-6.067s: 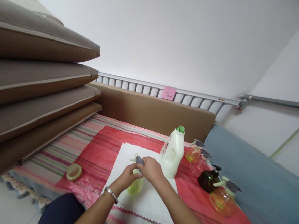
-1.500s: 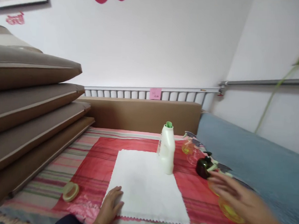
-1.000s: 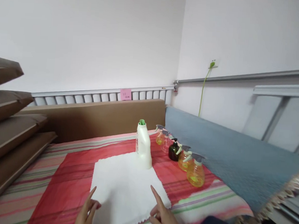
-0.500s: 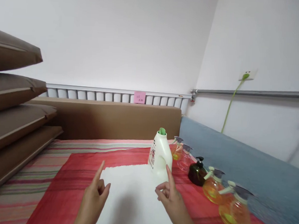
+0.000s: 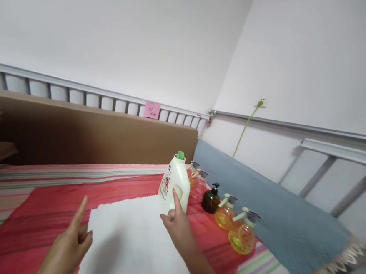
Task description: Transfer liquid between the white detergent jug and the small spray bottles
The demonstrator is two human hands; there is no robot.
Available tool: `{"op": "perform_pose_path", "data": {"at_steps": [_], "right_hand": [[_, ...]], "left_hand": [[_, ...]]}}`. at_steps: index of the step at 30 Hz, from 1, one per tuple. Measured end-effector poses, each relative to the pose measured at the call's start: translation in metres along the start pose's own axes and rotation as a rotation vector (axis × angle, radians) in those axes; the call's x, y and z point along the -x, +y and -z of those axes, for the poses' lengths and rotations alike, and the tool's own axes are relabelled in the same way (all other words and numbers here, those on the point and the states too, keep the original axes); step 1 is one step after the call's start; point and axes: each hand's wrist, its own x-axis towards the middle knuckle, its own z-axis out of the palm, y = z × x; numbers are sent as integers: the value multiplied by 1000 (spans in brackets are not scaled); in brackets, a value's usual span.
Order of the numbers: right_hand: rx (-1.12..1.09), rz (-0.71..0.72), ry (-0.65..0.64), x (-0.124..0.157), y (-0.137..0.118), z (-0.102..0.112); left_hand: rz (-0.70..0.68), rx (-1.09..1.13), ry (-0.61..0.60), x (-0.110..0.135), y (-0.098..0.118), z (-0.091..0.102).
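Observation:
My left hand [image 5: 69, 241] hovers over the red sheet [image 5: 40, 210] at the left edge of a white cloth [image 5: 126, 237]. Its index finger points forward, the other fingers are curled, and it holds nothing. My right hand [image 5: 178, 226] is raised over the cloth's right side in the same pose, its fingertip just in front of a white detergent bottle [image 5: 174, 182] with a green spout. The bottle stands upright at the cloth's far right corner.
To the right of the bottle stands a row of small spray bottles: two far ones [image 5: 197, 184], a dark pump bottle [image 5: 210, 199] and two yellow ones [image 5: 240, 233]. A blue blanket [image 5: 259, 205] lies on the right, a brown board [image 5: 86, 134] behind.
The view has swung right, dropping the stacked cushions out of sight. Both hands keep their index fingers pointing; the right one has moved closer to the white bottle.

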Motion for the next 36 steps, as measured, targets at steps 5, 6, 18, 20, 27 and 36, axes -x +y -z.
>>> {"op": "perform_pose_path", "data": {"at_steps": [5,6,18,20,27,36], "right_hand": [[-11,-58,-16,8,-1,17],[-8,-68,-10,12,5,21],[-77,-144,164,-10,63,91],[-119,-162,132,-37,56,89],[-310,-230,-160,-90,50,65],[-403,-162,-228,-56,2,40]], "left_hand": [[-11,-11,46,3,-3,2],[-11,1,58,2,-3,2],[83,278,-399,59,-3,-72],[62,228,-446,70,2,-75],[157,-7,-650,72,16,-52],[219,38,-652,63,17,-41]]}}
